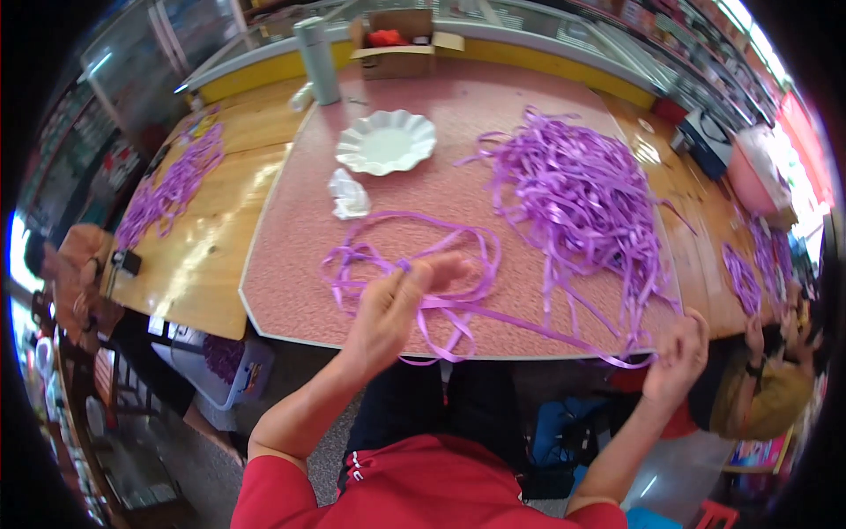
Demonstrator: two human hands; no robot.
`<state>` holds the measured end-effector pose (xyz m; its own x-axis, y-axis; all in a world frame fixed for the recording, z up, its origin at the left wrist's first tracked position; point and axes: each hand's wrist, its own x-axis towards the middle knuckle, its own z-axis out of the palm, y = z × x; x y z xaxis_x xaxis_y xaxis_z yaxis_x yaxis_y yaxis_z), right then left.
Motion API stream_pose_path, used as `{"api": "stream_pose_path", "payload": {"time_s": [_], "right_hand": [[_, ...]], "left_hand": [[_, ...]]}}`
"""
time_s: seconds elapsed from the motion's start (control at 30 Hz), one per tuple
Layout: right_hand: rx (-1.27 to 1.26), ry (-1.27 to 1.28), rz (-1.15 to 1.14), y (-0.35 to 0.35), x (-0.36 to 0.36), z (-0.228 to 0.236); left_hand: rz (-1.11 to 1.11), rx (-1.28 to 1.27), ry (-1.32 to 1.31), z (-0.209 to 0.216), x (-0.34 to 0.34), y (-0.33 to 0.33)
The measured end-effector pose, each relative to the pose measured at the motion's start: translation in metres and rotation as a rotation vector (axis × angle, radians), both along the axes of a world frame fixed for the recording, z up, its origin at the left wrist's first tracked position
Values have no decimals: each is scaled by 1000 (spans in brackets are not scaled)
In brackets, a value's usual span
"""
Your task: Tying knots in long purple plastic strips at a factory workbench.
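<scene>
A long purple ribbon (538, 333) stretches between my two hands along the front of the pink tabletop. My left hand (392, 304) is closed on it near the middle front, and a bit of purple shows at the fingertips. Loose loops of the same ribbon (487, 242) lie around and under that hand. My right hand (677, 357), beyond the table's front right edge, pinches the ribbon farther along. Close behind the right hand rises a large tangled pile of purple ribbons (577, 189), with strands trailing toward the table edge.
Farther back are a white scalloped dish (386, 145), crumpled white tissue (350, 196), a pale green flask (317, 62) and an open cardboard box (397, 60). More ribbons (181, 181) lie on the left wooden table. People sit at both sides; a blue-grey bin (242, 375) stands below left.
</scene>
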<state>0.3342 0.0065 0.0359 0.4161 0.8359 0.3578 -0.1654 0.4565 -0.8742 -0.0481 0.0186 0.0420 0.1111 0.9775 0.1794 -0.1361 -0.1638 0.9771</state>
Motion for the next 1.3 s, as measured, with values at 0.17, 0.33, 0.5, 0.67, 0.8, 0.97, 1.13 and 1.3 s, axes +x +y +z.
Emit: {"api": "stream_pose_path", "payload": {"time_s": [0.17, 0.33, 0.5, 0.67, 0.8, 0.97, 1.13, 1.3], "right_hand": [[181, -788, 307, 4, -126, 61], [230, -788, 488, 10, -138, 50], [101, -685, 538, 8, -134, 44], [-17, -442, 480, 7, -129, 30], [-40, -354, 451, 3, -126, 27], [-84, -322, 440, -1, -109, 34], [-17, -527, 306, -2, -85, 48], [74, -847, 299, -3, -91, 47]], "left_hand": [[-254, -11, 231, 14, 43, -20], [-291, 142, 298, 13, 65, -17], [-357, 105, 408, 21, 65, -18], [-266, 113, 238, 10, 79, -21], [-194, -113, -210, 2, 90, -25], [-168, -119, -282, 3, 104, -25], [-217, -148, -358, 0, 107, -20], [-249, -152, -413, -5, 111, -18]]}}
